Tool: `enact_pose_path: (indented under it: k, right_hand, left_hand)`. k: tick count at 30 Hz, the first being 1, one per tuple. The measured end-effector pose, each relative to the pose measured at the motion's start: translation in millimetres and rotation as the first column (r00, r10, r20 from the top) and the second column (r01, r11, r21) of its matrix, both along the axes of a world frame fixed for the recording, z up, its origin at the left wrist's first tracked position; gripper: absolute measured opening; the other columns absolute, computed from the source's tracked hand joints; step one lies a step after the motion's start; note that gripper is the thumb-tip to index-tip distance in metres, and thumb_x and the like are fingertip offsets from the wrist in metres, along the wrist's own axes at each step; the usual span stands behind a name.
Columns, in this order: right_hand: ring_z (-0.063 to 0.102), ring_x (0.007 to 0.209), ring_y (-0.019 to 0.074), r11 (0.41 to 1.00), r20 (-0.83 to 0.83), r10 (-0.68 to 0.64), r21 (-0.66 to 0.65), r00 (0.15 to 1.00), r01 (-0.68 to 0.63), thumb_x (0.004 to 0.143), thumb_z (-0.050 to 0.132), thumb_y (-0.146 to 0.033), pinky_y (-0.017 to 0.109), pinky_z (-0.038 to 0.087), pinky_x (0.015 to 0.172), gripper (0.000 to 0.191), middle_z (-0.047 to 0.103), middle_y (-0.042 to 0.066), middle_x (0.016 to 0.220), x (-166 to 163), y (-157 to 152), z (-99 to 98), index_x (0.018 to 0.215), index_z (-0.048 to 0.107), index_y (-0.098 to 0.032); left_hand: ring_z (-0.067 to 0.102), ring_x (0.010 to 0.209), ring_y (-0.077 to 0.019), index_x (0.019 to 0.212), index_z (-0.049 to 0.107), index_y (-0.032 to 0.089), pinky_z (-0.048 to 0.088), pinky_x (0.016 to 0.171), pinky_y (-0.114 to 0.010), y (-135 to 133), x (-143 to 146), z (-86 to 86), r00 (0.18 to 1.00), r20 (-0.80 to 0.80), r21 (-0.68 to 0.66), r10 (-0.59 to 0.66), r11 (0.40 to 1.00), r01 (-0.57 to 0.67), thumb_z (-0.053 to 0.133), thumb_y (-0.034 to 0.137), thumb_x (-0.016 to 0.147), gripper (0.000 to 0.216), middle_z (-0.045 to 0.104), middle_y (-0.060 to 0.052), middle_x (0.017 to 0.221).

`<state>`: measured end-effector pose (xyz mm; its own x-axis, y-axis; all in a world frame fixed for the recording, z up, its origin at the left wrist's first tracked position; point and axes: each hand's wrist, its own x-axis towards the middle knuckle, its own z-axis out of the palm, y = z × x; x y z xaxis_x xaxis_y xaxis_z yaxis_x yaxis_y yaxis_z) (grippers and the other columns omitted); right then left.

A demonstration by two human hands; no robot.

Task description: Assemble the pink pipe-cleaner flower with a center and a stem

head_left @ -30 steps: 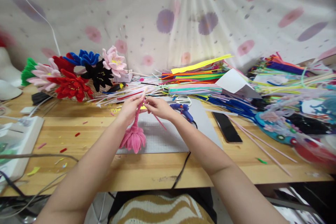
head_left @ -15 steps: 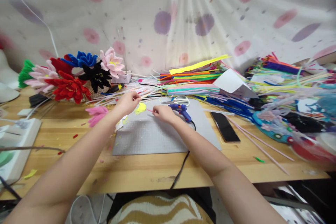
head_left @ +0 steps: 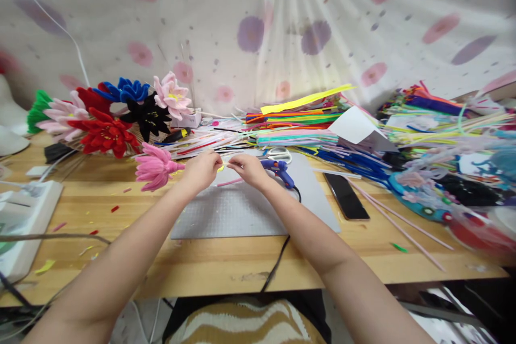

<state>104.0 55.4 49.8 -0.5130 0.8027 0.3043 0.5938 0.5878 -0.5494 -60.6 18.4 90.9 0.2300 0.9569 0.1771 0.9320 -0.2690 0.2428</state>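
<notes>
A pink pipe-cleaner flower (head_left: 153, 167) points left, its stem end running behind my left hand (head_left: 203, 168), whose fingers are closed around it. My right hand (head_left: 248, 169) is closed in a pinch, its fingertips close to those of the left. A pink pipe cleaner (head_left: 229, 182) sticks out from under my right fingers. Between the hands shows a small yellow bit (head_left: 221, 168); what it belongs to is hidden. Both hands are over the grey cutting mat (head_left: 250, 215). Right beside my right hand lies a blue glue gun (head_left: 279, 172).
White-handled scissors (head_left: 281, 155) lie behind the glue gun. A phone (head_left: 346, 196) is at the right, near bundles of coloured pipe cleaners (head_left: 298, 137). Finished flowers (head_left: 108, 134) stand at the back left, above a white power strip (head_left: 34, 215). Scraps dot the wooden table (head_left: 226, 263).
The pink flower has shifted up and right, and its stem end now shows by my left hand. My hands have drawn closer together. The yellow clump and white paper are gone from the mat.
</notes>
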Motion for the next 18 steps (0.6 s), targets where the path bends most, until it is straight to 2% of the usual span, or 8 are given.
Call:
enact_pose_path:
  k: [5,12,18]
  right_hand:
    - [0.054,0.072,0.0111,0.998,0.089,-0.043,-0.042,0.995,0.047,0.083,0.056,-0.029,0.021,0.032,0.065,0.016,0.066,0.002,0.076,-1,-4,-2.0,0.08,0.067,-0.018]
    - [0.054,0.071,0.0119,0.994,0.113,-0.038,-0.095,0.993,0.049,0.083,0.055,-0.03,0.022,0.032,0.065,0.018,0.065,0.003,0.076,-1,-5,-2.8,0.08,0.066,-0.017]
    - [0.056,0.074,0.0111,0.99,0.062,0.071,-0.123,0.996,-0.063,0.085,0.051,-0.025,0.021,0.035,0.066,0.016,0.066,0.002,0.081,-8,-4,-0.5,0.089,0.065,-0.018]
  left_hand:
    - [0.057,0.084,-0.0201,0.086,0.066,0.02,0.035,0.063,-0.028,-2,-1,-4.1,0.999,-0.042,-0.024,-0.028,0.999,0.027,0.044,0.024,0.083,0.023,0.061,-0.007,0.092]
    - [0.058,0.085,-0.019,0.086,0.067,0.021,0.036,0.064,-0.027,3,-7,-10.5,0.993,-0.083,-0.034,-0.08,0.996,0.078,0.044,0.028,0.084,0.024,0.062,-0.006,0.093]
    - [0.058,0.092,-0.0221,0.102,0.06,0.023,0.039,0.071,-0.029,7,-7,-8.4,0.994,0.009,-0.026,-0.109,0.994,0.109,0.051,0.026,0.082,0.022,0.064,-0.007,0.101]
